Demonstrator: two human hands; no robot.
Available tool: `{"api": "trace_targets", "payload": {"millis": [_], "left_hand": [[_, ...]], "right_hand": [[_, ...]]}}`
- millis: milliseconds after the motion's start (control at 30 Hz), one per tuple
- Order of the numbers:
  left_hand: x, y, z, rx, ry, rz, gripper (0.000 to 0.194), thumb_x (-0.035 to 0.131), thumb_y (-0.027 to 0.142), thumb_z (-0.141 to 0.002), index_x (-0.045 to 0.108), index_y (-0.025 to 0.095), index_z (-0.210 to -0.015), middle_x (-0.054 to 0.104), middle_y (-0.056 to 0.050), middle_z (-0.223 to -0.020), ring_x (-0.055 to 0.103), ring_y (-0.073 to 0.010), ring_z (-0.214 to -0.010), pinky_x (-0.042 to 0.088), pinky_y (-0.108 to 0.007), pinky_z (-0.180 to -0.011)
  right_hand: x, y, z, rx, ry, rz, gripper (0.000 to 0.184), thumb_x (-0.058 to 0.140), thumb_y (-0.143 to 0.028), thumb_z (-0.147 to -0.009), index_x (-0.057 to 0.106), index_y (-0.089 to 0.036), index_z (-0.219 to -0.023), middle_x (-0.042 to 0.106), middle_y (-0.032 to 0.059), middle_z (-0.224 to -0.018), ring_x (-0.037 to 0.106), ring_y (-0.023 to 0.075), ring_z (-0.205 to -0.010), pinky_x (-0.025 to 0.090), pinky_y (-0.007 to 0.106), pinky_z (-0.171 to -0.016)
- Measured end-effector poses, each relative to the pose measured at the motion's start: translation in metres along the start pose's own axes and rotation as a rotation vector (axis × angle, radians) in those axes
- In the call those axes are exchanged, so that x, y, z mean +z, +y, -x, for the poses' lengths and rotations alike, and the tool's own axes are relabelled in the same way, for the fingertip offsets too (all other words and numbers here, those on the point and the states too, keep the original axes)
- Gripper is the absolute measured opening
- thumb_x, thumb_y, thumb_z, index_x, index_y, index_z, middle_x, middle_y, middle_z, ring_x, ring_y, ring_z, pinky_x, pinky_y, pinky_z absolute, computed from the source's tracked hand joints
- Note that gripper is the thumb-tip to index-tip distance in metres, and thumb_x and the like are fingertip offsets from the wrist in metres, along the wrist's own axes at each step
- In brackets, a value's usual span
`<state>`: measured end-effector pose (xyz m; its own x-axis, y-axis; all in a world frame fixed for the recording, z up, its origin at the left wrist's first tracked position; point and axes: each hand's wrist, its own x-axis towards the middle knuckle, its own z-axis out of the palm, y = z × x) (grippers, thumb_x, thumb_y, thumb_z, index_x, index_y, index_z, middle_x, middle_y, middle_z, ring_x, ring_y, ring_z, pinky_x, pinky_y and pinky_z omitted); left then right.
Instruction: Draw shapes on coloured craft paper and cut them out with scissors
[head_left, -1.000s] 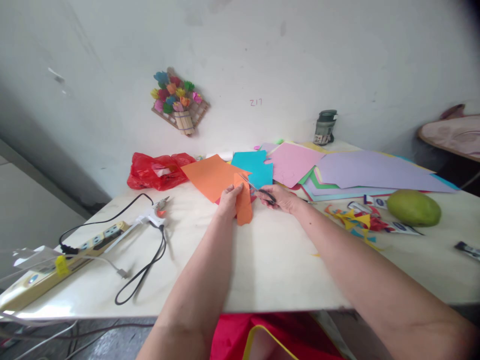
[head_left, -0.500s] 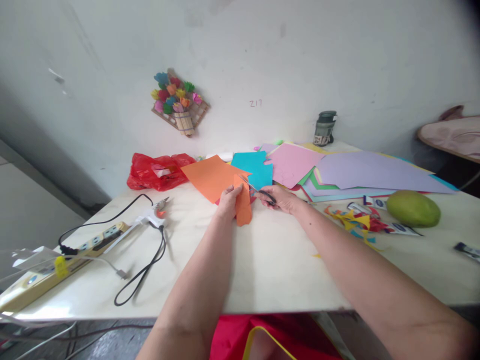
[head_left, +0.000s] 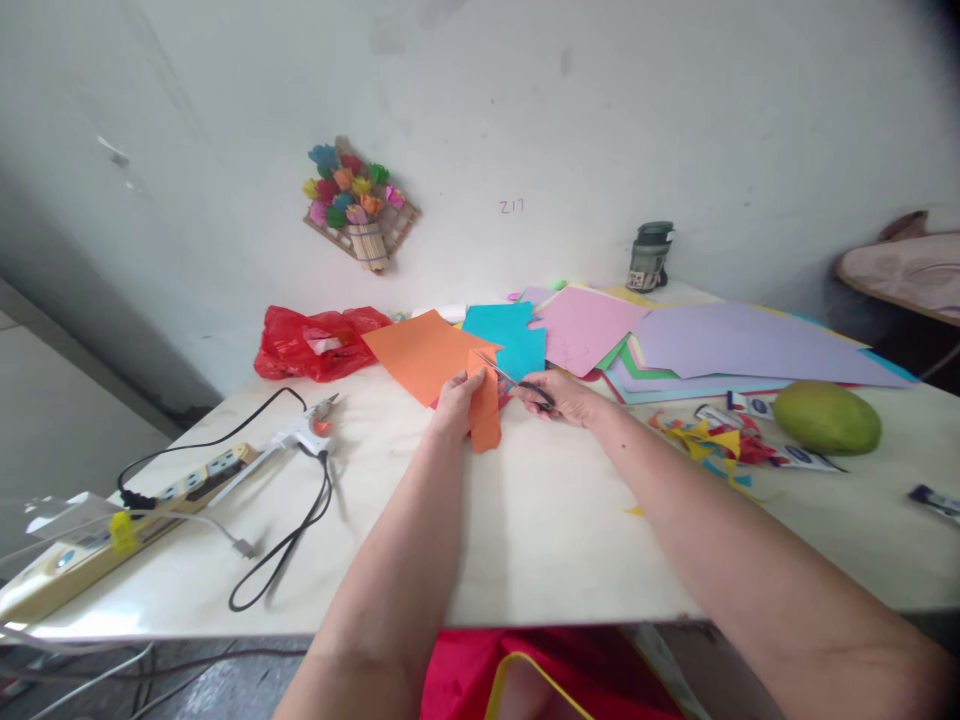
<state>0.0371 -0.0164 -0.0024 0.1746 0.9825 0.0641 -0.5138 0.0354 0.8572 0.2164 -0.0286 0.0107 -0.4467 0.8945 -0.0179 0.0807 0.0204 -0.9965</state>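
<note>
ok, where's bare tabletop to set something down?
Two free patches: table front, between left forearm and right forearm; and between left forearm and glue gun. Crowded: around the scissors and behind, coloured sheets; right, paper scraps and tubes beside the green fruit.

The pale table (head_left: 555, 540) bears a red bag (head_left: 300, 355) and green fruit (head_left: 826, 416)

Over the bench (head_left: 555, 540), the left hand (head_left: 454, 402) grips a narrow orange strip (head_left: 486, 425); the right hand (head_left: 564, 398) holds scissors (head_left: 538, 391), blades at the strip's upper end. Coloured sheets (head_left: 592, 325) lie behind, a green fruit (head_left: 826, 417) rightward, a glue gun (head_left: 306, 433) leftward.
</note>
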Motion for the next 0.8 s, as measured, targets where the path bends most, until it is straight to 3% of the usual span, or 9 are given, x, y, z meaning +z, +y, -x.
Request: {"api": "trace_targets", "payload": {"millis": [333,533,800], "left_hand": [[0.004,0.004,0.006,-0.031,-0.039,-0.044,0.023,0.072,0.026,-0.066,0.062,0.010,-0.077,0.068,-0.011,-0.073,0.066,-0.0209,-0.069,0.052,-0.030,-0.066],[0.008,0.005,0.009,-0.033,-0.045,-0.036,0.021,0.072,0.024,-0.066,0.060,0.010,-0.076,0.066,-0.009,-0.067,0.063,-0.0164,-0.055,0.052,-0.027,-0.058],[0.009,0.005,0.010,-0.045,-0.063,-0.027,0.022,0.072,0.023,-0.065,0.059,0.010,-0.078,0.066,-0.009,-0.070,0.064,-0.0176,-0.059,0.053,-0.029,-0.063]], "right_hand": [[-0.008,0.007,-0.002,-0.013,-0.023,0.119,0.029,0.061,-0.043,-0.068,0.049,-0.017,-0.064,0.051,-0.0032,-0.051,0.044,0.0063,-0.035,0.021,0.020,-0.031],[-0.005,-0.001,0.003,-0.034,-0.028,0.132,0.032,0.061,-0.046,-0.068,0.048,-0.017,-0.063,0.051,-0.0034,-0.051,0.043,0.0058,-0.037,0.023,0.020,-0.032],[-0.003,-0.004,0.005,-0.018,-0.017,0.148,0.036,0.060,-0.050,-0.069,0.048,-0.017,-0.064,0.050,-0.0034,-0.050,0.041,0.0052,-0.037,0.023,0.018,-0.033]]}}
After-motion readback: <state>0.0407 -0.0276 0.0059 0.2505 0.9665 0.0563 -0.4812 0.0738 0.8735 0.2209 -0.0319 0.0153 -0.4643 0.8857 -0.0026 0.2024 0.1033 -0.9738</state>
